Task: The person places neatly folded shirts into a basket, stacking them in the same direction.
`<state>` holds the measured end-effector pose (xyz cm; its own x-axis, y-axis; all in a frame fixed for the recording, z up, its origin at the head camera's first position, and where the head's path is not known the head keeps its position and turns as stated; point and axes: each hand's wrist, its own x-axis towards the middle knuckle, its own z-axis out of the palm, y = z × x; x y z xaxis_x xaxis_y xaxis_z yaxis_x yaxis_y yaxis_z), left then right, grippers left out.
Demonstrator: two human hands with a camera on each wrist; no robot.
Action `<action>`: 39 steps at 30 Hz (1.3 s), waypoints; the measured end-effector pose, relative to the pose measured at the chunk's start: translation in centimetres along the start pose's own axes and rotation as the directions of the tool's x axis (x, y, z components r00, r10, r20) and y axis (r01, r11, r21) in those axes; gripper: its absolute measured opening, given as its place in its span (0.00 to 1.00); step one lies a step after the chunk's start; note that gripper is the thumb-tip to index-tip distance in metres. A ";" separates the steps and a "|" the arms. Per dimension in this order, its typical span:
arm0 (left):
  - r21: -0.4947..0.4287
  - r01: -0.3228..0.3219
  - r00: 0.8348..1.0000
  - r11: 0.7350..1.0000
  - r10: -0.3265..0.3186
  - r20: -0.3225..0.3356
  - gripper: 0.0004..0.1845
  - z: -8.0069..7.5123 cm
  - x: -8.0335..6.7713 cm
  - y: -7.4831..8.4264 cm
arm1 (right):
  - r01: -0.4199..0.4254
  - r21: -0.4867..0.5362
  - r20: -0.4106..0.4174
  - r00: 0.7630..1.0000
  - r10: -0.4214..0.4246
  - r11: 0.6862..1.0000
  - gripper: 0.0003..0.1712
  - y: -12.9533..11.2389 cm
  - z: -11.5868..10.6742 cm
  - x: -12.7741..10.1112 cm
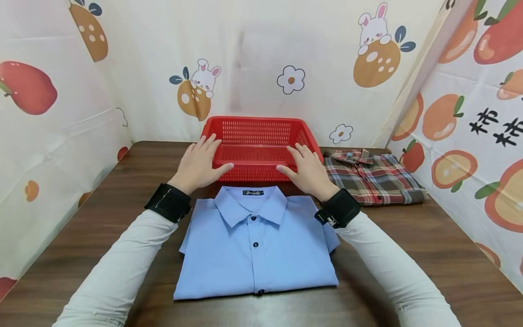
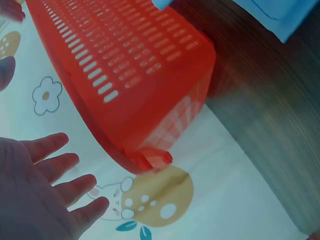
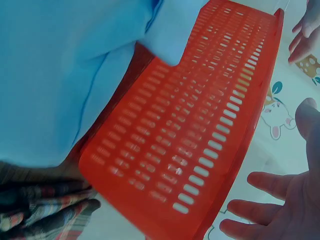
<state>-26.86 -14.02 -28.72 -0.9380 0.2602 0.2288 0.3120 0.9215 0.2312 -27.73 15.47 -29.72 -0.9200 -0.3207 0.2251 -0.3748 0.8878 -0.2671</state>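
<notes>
A red plastic basket (image 1: 255,173) with slotted walls stands at the back middle of the table, behind a folded light blue shirt (image 1: 220,261) whose collar faces it. My left hand (image 1: 197,164) hovers at the basket's left side, fingers spread. At the right side, my right hand (image 1: 309,173) is held likewise, palm down. Both wrist views show fingers extended, with a gap between the left hand (image 2: 37,197) and the basket (image 2: 150,100), and between the right hand (image 3: 285,205) and the basket wall (image 3: 165,150). Neither hand holds anything.
A folded plaid shirt (image 1: 380,181) lies to the right of the basket, near the table's back right corner. Printed cloth (image 1: 261,59) hangs behind the wooden table (image 1: 151,277) and along both sides. Black bands (image 1: 168,202) wrap both wrists.
</notes>
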 end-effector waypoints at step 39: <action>0.013 0.105 0.994 0.994 -0.105 0.040 0.44 0.2 -4.9 -6.4 | -0.183 0.026 -0.016 0.983 0.183 0.983 0.55 7.3 -2.4 -4.0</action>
<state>-24.32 -21.17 -31.48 -0.9709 0.1732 0.1656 0.2102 0.9474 0.2413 -26.47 24.03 -30.28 -0.9712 -0.1475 0.1873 -0.2034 0.9224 -0.3282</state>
